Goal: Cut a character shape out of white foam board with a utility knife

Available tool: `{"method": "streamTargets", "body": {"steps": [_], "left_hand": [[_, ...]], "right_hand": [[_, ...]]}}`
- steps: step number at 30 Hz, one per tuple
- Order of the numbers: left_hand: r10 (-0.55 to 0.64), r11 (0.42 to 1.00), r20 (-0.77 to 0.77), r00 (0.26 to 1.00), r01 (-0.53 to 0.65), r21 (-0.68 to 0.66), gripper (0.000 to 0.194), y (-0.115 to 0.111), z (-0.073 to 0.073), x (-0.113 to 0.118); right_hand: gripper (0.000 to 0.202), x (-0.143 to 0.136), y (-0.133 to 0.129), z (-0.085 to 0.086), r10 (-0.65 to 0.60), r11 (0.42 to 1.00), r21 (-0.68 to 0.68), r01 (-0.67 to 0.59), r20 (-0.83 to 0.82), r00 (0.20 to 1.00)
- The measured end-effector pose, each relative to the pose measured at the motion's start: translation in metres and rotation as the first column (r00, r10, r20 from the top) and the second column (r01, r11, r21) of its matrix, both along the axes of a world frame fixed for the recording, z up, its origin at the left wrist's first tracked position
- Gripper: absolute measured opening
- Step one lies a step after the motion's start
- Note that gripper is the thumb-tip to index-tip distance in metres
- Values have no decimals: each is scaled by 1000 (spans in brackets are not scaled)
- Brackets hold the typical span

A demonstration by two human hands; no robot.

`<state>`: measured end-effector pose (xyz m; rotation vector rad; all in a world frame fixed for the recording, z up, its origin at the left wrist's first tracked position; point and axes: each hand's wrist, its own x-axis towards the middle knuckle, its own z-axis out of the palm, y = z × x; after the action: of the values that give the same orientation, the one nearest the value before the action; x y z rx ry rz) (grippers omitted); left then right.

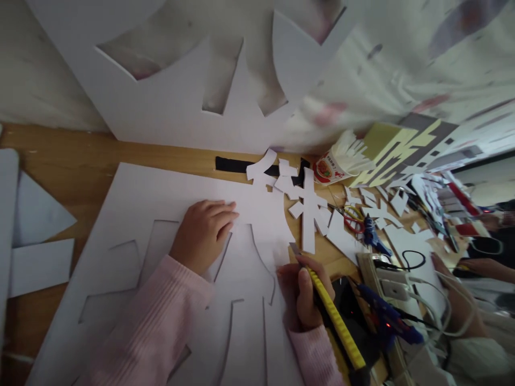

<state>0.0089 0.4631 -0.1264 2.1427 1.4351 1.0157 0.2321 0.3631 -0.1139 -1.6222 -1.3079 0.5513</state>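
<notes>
A large white board (132,201) with letter-like shapes cut into it lies on the wooden table. My left hand (205,233) rests on its upper middle, fingers laid on the surface and holding nothing. My right hand (308,295) is closed around a yellow utility knife (336,321) at the board's right edge. The knife's blade is out and points up and left, near that edge; whether it touches the board I cannot tell. Just beyond the blade lies a white cut-out character (308,214).
A second cut-out board (169,102) leans at the back. Nearby are a paper cup (332,166), scissors (354,219), a blue glue gun (388,316), another glue gun (376,236) and a power strip (370,273). White offcuts (42,268) lie left. Another person's arm (462,300) reaches in at right.
</notes>
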Motion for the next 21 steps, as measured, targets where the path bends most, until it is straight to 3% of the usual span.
{"method": "streamTargets", "body": {"steps": [2, 4, 6, 8, 12, 15, 18, 21], "left_hand": [[-3, 1000, 5, 1000, 3, -9, 22, 0, 0, 0], [-4, 1000, 20, 1000, 4, -25, 23, 0, 0, -1], [-5, 999, 38, 999, 7, -42, 24, 0, 0, -1], [0, 998, 58, 998, 4, -57, 25, 0, -1, -1], [14, 997, 74, 997, -9, -71, 25, 0, -2, 0], [12, 997, 54, 998, -8, -82, 24, 1, 0, 1], [16, 995, 42, 999, -12, -97, 23, 1, 2, 1], [21, 994, 17, 1000, -19, -110, 23, 0, 4, 1]], "right_hand": [[19, 13, 4, -1, 55, 993, 91, -80, 252, 966], [28, 29, 10, -1, 161, 960, 130, -247, 465, 870], [38, 42, 17, -2, 248, 913, 118, -390, 599, 762], [42, 52, 22, -2, 279, 886, 87, -454, 682, 676], [39, 49, 22, 14, 199, 905, 109, -411, 747, 635], [20, 21, 21, 36, 120, 939, 161, -304, 675, 728], [5, -16, 28, 45, 324, 922, -22, -386, 591, 739], [12, -38, 42, 35, 429, 894, -172, -414, 598, 677]]}}
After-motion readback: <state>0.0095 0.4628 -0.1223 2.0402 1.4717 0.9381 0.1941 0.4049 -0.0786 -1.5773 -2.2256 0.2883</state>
